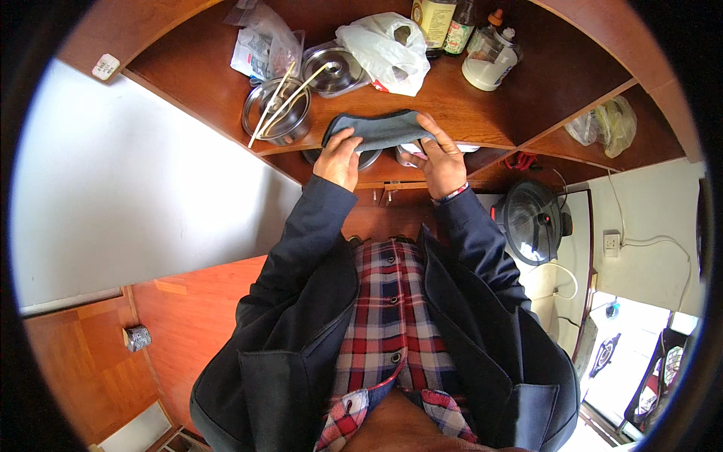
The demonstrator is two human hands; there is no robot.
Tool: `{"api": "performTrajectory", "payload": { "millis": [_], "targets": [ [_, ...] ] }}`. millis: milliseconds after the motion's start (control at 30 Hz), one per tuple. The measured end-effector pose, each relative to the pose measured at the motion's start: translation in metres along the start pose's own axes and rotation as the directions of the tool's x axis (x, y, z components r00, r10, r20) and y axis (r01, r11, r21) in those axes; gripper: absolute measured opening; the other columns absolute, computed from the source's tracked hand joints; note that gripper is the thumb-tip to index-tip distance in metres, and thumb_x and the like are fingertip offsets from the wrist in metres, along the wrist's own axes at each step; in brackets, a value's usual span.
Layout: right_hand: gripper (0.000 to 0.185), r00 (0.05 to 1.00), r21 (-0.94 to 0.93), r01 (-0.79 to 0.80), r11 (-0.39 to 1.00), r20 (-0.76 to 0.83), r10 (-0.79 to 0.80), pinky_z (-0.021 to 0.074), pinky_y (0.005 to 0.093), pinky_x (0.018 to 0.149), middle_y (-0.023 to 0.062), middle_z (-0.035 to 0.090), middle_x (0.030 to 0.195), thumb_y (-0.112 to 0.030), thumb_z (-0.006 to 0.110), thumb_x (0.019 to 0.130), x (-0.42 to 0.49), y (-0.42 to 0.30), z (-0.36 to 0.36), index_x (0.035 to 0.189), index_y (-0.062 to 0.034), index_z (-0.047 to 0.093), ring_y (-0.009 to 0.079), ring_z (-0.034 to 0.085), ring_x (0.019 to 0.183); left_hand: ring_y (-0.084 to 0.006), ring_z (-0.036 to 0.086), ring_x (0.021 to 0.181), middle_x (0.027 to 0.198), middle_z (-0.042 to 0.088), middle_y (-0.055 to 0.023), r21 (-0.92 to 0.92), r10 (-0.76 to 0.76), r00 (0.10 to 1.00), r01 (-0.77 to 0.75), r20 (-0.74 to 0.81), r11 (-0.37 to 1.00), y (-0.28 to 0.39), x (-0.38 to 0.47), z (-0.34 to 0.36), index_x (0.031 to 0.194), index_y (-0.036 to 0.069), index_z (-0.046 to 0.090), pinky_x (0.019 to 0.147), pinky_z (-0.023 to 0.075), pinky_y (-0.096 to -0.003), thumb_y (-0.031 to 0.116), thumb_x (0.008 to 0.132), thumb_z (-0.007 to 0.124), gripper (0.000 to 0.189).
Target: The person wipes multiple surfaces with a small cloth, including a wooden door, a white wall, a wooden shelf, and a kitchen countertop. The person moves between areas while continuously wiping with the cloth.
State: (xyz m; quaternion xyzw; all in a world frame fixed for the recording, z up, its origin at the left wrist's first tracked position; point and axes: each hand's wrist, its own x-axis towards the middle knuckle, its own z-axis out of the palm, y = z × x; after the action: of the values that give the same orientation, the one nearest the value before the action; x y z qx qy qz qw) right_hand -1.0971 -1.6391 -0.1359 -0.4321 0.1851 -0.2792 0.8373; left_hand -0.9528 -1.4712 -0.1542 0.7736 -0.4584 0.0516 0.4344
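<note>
A folded grey cloth with a dark edge [378, 131] is stretched between my two hands, in front of a wooden shelf [452, 121]. My left hand [339, 158] grips its left end, fingers curled over the front. At the other end, my right hand [443, 158] pinches the cloth between thumb and fingers. Just left of the cloth, a steel pot with a lid [282, 121] stands at the shelf's front edge, a pair of chopsticks [277, 104] lying across it. Behind the cloth sits a white plastic bag [392, 53] whose contents are mostly hidden.
A second steel lid [333, 68], a clear plastic packet [271, 45], sauce bottles [460, 28] and a white-based jar [491, 62] stand farther back. A bag [607, 127] lies in the right compartment. Below right is a dark-lidded cooker [531, 223]. A white wall [141, 181] borders the left.
</note>
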Motion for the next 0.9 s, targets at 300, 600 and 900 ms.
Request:
{"api": "performTrajectory", "payload": {
  "millis": [300,600,900],
  "targets": [
    [0.038,0.77,-0.795,0.562,0.226,0.404,-0.494,0.0491,0.0404,0.103,0.0095,0.054,0.147,0.005,0.058,0.089,0.025,0.001,-0.021,0.126,-0.0015,0.066,0.0317,0.055,0.128,-0.0388,0.062,0.115,0.134,0.06,-0.0173,0.04,0.033,0.999,-0.032,-0.018,0.999,0.001,0.001,-0.004,0.116,0.001,0.067,0.098,0.0519,-0.0423,-0.002,0.085,0.063,0.032],
    [0.042,0.717,-0.705,0.582,-0.405,0.68,-0.154,0.0436,0.0473,0.106,0.0103,0.053,0.146,-0.001,0.063,0.081,0.039,0.009,-0.021,0.123,-0.0019,0.065,0.0387,0.047,0.134,-0.0375,0.06,0.119,0.136,0.059,-0.0169,0.176,-0.007,0.998,-0.005,0.07,0.984,0.003,0.01,0.001,0.116,0.001,0.067,0.102,0.05,-0.0432,-0.003,0.083,0.063,0.034],
    [0.046,0.724,-0.719,0.571,-0.396,0.668,-0.169,0.0354,0.0559,0.113,0.0091,0.051,0.148,-0.007,0.058,0.086,0.035,0.018,-0.014,0.132,-0.0112,0.063,0.0434,0.041,0.14,-0.0394,0.056,0.124,0.14,0.056,-0.0156,0.303,-0.03,0.987,-0.019,0.155,0.953,0.005,0.019,0.005,0.116,0.002,0.069,0.103,0.0488,-0.0435,0.005,0.082,0.07,0.035]
  ]
}}
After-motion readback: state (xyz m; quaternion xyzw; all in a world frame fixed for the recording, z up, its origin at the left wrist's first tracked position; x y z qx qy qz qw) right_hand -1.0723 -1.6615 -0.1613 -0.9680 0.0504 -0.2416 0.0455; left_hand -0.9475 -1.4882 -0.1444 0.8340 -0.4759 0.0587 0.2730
